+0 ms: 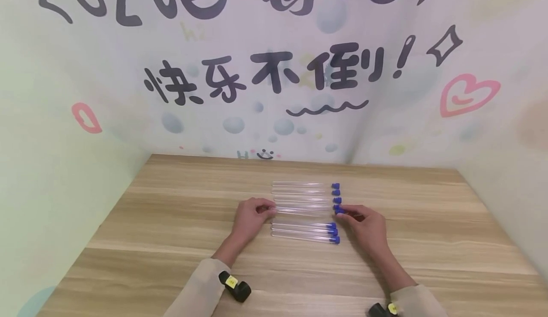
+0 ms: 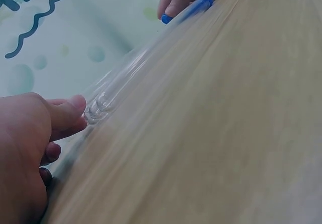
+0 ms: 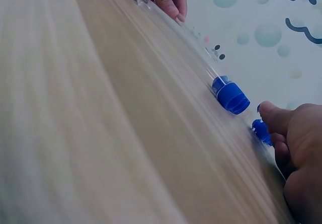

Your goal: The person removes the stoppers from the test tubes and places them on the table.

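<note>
Clear test tubes lie side by side on the wooden table, their rounded ends to the left. My left hand [image 1: 252, 218] pinches the rounded end of one test tube [image 1: 301, 211] in the middle of the row; the left wrist view shows thumb and finger [image 2: 68, 114] at it. At the other end, my right hand [image 1: 369, 226] pinches a small blue stopper [image 1: 339, 210] by that tube's mouth. Nearer me, several tubes [image 1: 299, 234] have blue stoppers [image 1: 337, 240] seated in their ends. Whether the pinched stopper touches its tube cannot be told.
Farther back lie more tubes [image 1: 298, 184], with loose blue stoppers [image 1: 336, 185] just right of their mouths. The wooden tabletop [image 1: 180, 203] extends around the row. A printed cloth [image 1: 274, 136] hangs behind the table, and pale walls stand at both sides.
</note>
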Available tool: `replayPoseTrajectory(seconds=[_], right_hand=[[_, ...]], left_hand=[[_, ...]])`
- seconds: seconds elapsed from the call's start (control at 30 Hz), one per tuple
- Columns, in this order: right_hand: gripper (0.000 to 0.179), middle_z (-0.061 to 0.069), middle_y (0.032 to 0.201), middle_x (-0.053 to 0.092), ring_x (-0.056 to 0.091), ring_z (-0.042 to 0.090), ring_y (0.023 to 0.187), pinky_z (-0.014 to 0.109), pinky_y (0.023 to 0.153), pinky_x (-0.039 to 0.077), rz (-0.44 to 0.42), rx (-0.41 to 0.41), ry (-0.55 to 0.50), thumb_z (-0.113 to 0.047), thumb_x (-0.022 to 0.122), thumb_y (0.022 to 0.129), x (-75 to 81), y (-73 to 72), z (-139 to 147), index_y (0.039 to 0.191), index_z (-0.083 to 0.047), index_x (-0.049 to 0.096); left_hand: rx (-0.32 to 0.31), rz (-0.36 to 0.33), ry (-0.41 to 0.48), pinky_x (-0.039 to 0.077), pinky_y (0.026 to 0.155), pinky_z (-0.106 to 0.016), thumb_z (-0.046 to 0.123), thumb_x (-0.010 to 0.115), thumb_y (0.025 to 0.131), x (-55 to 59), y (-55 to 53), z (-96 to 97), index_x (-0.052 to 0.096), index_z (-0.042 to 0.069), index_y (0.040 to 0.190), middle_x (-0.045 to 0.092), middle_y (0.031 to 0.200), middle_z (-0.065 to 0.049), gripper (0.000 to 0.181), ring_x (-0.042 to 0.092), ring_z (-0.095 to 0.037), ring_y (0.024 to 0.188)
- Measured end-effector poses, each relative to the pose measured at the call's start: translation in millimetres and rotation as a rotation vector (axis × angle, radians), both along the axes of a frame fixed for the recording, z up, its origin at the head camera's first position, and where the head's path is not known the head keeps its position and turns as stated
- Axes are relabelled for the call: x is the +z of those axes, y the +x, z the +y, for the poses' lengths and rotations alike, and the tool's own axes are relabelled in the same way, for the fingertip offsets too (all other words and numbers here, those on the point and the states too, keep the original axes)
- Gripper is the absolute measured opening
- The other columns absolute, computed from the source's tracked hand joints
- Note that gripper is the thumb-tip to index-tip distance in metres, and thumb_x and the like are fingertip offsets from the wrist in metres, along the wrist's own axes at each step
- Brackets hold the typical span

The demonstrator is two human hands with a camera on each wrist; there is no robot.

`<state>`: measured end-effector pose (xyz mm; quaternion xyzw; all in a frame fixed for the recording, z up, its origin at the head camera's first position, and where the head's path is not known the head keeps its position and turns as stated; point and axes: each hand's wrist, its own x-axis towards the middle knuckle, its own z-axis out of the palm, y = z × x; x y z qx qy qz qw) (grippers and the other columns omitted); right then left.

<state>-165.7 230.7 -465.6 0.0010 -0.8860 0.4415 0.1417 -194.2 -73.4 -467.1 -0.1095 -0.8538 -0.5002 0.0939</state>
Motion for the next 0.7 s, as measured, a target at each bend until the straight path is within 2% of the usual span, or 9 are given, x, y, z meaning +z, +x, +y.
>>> replayPoseTrajectory(seconds=[0.13,0.27,0.47,0.7], right_hand=[[0.024,0.0,0.094,0.072,0.064,0.013,0.083,0.02,0.069,0.048,-0.012,-0.007,0.036,-0.026,0.079,0.079,-1.0,0.9,-1.0,0.1,-0.016,0.075],[0.021,0.002,0.092,0.072,0.065,0.014,0.082,0.022,0.068,0.048,0.012,-0.02,0.081,-0.021,0.08,0.078,-1.0,0.9,-1.4,0.097,-0.013,0.076],[0.021,0.004,0.09,0.072,0.065,0.016,0.081,0.024,0.068,0.048,0.032,-0.029,0.117,-0.02,0.081,0.077,-0.3,0.3,-0.4,0.095,-0.012,0.076],[0.022,0.003,0.091,0.072,0.065,0.015,0.081,0.024,0.069,0.049,0.033,-0.015,0.128,-0.02,0.081,0.077,1.1,-0.2,-0.4,0.097,-0.012,0.075]], left_hand=[[-0.004,0.0,-0.065,0.046,0.066,-0.027,0.021,0.079,0.078,-1.1,1.6,1.5,0.076,0.017,0.089,0.065,0.082,0.008,0.013,0.054,-0.009,0.072],[-0.018,0.016,-0.109,0.047,0.067,-0.027,0.024,0.079,0.078,-0.5,3.0,2.5,0.075,0.018,0.091,0.065,0.084,0.008,0.015,0.055,-0.009,0.074],[-0.045,0.031,-0.116,0.048,0.071,-0.027,0.023,0.079,0.078,1.3,1.7,3.6,0.075,0.018,0.091,0.063,0.082,0.012,0.015,0.057,-0.007,0.077],[-0.041,0.002,-0.135,0.045,0.063,-0.026,0.025,0.079,0.078,2.1,0.0,4.4,0.075,0.019,0.092,0.058,0.073,0.012,0.016,0.052,-0.009,0.069]])
